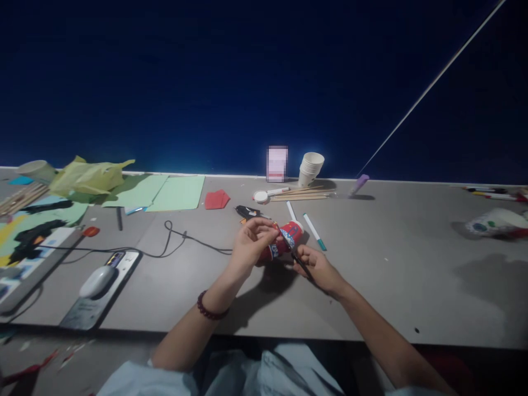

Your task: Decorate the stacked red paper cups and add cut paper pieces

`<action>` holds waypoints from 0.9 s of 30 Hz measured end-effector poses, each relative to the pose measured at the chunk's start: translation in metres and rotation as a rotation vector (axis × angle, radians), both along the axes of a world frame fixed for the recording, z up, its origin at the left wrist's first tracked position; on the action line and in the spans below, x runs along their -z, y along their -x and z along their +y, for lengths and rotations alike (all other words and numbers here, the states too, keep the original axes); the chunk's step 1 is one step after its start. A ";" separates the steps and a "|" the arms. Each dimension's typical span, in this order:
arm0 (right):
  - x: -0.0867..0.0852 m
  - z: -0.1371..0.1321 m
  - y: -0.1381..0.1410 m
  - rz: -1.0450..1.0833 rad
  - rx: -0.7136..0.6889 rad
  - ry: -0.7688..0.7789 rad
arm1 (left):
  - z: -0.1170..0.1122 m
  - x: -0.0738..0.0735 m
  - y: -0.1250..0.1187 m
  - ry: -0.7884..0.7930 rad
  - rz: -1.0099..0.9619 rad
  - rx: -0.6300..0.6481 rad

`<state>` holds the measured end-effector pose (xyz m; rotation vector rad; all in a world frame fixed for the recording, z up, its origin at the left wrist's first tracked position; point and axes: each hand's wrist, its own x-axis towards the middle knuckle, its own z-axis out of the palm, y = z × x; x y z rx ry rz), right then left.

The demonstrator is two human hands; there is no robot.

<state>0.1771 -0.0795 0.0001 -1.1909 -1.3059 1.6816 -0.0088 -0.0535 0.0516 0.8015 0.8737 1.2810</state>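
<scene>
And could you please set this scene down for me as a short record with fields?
Left hand: fingers at the red cup, exact grip hidden
Right hand: holds a dark tool, probably scissors, beside the cup
Left wrist: bead bracelet
Beyond the hands: glue gun, sticks, stacked white cups
Left side: yellow bag, power strip, phone with a white rounded object on it
Right side: patterned cup on its side
</scene>
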 end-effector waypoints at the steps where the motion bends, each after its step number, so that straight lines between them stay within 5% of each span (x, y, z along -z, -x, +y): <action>1: 0.000 0.000 0.000 0.002 -0.001 0.001 | 0.000 0.001 0.000 -0.001 -0.001 -0.001; 27: -0.003 -0.002 0.001 -0.025 0.021 0.000 | 0.002 -0.004 0.004 0.018 0.098 -0.004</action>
